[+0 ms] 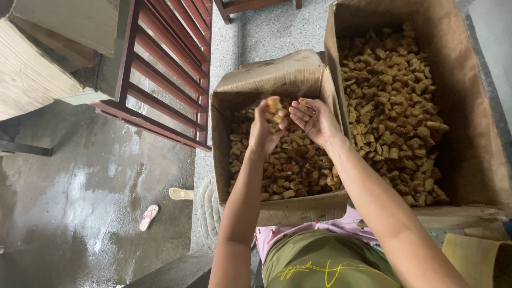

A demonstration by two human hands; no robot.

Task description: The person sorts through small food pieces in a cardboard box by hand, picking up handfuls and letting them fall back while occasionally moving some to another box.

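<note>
While our hands hover over the smaller cardboard box, the left hand pinches a brown dried piece between its fingertips — clenched on it above the heap of like pieces inside. Our right hand, at three o'clock of the left and just beside it, lies released, palm up and bare. At three o'clock again stands the larger box, full of the same brown chunks. Two sandals lie on the wet floor at eight o'clock.
</note>
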